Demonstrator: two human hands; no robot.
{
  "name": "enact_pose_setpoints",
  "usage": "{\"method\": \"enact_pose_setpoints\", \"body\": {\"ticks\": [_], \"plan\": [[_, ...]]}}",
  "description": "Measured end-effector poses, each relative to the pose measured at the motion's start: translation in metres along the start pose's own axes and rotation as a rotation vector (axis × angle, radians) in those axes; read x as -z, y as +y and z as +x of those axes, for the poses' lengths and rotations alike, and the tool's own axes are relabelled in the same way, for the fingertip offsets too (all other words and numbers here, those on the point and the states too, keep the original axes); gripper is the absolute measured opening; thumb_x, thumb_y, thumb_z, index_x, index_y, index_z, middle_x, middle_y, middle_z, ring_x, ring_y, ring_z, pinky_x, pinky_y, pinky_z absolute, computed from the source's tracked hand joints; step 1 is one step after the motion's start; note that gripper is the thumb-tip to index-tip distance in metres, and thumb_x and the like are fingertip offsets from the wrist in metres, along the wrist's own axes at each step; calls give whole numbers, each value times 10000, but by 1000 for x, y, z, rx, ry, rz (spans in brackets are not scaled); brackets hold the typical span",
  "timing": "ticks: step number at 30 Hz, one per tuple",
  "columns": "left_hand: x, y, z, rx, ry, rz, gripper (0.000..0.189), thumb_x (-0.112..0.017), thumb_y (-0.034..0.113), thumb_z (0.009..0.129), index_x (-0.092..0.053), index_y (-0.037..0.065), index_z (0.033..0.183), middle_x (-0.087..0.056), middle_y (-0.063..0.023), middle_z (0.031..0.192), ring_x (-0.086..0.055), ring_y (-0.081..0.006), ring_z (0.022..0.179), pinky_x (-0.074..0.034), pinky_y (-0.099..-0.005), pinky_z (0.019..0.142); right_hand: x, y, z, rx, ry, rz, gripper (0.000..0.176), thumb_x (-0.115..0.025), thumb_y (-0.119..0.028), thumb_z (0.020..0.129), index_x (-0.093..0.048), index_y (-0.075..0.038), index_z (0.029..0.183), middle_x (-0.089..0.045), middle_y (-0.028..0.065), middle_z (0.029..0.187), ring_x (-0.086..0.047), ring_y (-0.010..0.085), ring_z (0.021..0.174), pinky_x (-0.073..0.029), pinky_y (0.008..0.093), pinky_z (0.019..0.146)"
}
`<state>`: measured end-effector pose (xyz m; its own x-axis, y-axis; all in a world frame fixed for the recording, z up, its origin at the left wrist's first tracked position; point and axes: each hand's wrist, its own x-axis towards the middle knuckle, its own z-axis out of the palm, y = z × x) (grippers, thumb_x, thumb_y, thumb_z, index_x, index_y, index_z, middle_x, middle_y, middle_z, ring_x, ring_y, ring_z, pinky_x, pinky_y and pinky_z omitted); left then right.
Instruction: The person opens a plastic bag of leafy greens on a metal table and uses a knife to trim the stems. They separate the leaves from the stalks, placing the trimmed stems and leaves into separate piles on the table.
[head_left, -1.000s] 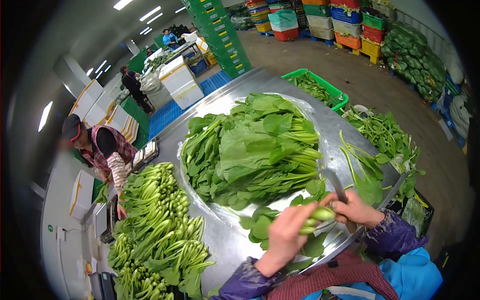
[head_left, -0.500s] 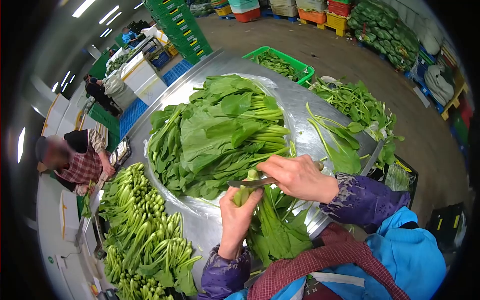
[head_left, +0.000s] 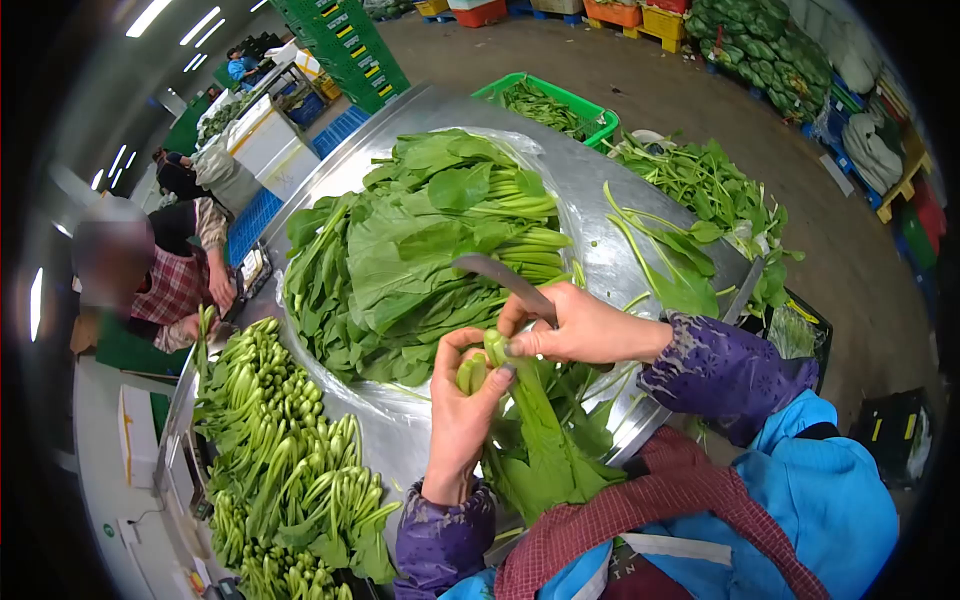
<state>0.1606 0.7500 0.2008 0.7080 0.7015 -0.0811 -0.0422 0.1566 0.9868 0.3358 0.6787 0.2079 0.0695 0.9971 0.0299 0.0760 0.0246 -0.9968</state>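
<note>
My left hand (head_left: 460, 415) is closed around the pale cut stalk ends of some leafy greens (head_left: 548, 430), whose leaves hang down toward my apron. In my right hand (head_left: 592, 325) is a knife (head_left: 498, 276), its curved blade pointing up and left, away from the stalks. My right thumb and a finger also touch the stalk end beside my left fingers. Just beyond both hands, a large heap of leafy greens (head_left: 400, 270) lies on clear plastic on the metal table (head_left: 445, 112).
Many trimmed stalks (head_left: 290, 440) are piled at the left, where a co-worker (head_left: 165, 270) stands. Loose greens (head_left: 705, 190) lie at the table's right edge, near a green crate (head_left: 597, 128) of leaves. Stacked green crates (head_left: 345, 50) stand behind.
The knife blade has swung up and away from the stalks it lay across. My right fingers now pinch the stalk end. The co-worker leans closer to the pile at left.
</note>
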Motion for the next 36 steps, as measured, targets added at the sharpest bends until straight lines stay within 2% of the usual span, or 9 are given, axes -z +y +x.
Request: {"method": "enact_pose_setpoints", "body": {"ticks": [5, 9, 17, 25, 29, 31, 32, 33, 36], "plan": [[32, 5, 5, -30, 228, -142, 412, -660, 179, 843, -496, 98, 1212, -540, 6, 825, -459, -57, 600, -369, -171, 480, 16, 11, -1, -7, 42, -60, 164, -643, -184, 817, -581, -33, 839, -568, -9, 698, -493, 65, 600, -408, 229, 541], [81, -6, 11, -56, 415, -544, 407, -535, 301, 929, -471, 47, 1241, -497, -8, 828, -411, -77, 647, -349, -185, 497, 53, 8, -10, -113, 284, -119, 127, -613, -163, 829, -572, -43, 829, -547, -36, 654, -470, 31, 553, -370, 212, 484], [114, -17, 5, -55, 576, -663, 322, -566, 249, 906, -541, 91, 1185, -510, -6, 852, -410, -90, 650, -351, -184, 484, 76, 34, -26, -233, 330, -76, 130, -596, -171, 860, -582, -42, 853, -503, -45, 630, -409, 27, 502, -320, 209, 444], [144, -31, 5, -45, 540, -790, 303, -548, 272, 915, -551, 97, 1163, -521, -9, 855, -428, -102, 695, -357, -190, 516, 66, 51, -26, -243, 294, -96, 185, -597, -214, 864, -598, -35, 911, -532, -33, 670, -452, 39, 521, -370, 207, 464], [133, -43, 6, -152, 295, -1023, 316, -528, 271, 910, -564, 103, 1175, -596, -53, 1012, -504, -131, 785, -381, -209, 533, 25, 49, -25, -400, -81, 173, 429, -595, -357, 881, -541, -18, 1137, -512, -17, 549, -461, 45, 428, -371, 201, 395], [133, -50, 11, -211, 43, -1204, 295, -516, 252, 917, -575, 85, 1153, -618, -84, 1069, -556, -145, 865, -457, -242, 589, 8, 48, -21, -399, -256, 205, 384, -616, -282, 875, -539, -34, 1158, -503, -13, 530, -454, 34, 415, -357, 189, 389], [120, -44, 12, -186, 165, -1324, 291, -507, 243, 920, -585, 56, 1127, -633, -116, 1059, -593, -178, 939, -533, -314, 699, 3, 45, -22, -371, -204, 225, 338, -616, -245, 868, -559, -53, 1140, -514, -10, 554, -456, 28, 425, -357, 185, 395], [135, -58, 14, -213, -31, -1402, 322, -557, 211, 895, -512, 29, 1156, -591, -94, 1128, -569, -214, 1050, -446, -403, 966, 0, 39, -23, -344, -153, 247, 297, -616, -208, 862, -580, -71, 1123, -525, -7, 579, -458, 22, 434, -357, 180, 401], [149, -62, 9, -135, -32, -1324, 395, -561, 257, 891, -485, 24, 1201, -579, -135, 1137, -566, -262, 1062, -441, -494, 971, 0, 39, -23, 151, 82, -234, 218, -573, -3, 788, -655, -30, 988, -674, 65, 820, -620, 152, 684, -485, 273, 612]]}}
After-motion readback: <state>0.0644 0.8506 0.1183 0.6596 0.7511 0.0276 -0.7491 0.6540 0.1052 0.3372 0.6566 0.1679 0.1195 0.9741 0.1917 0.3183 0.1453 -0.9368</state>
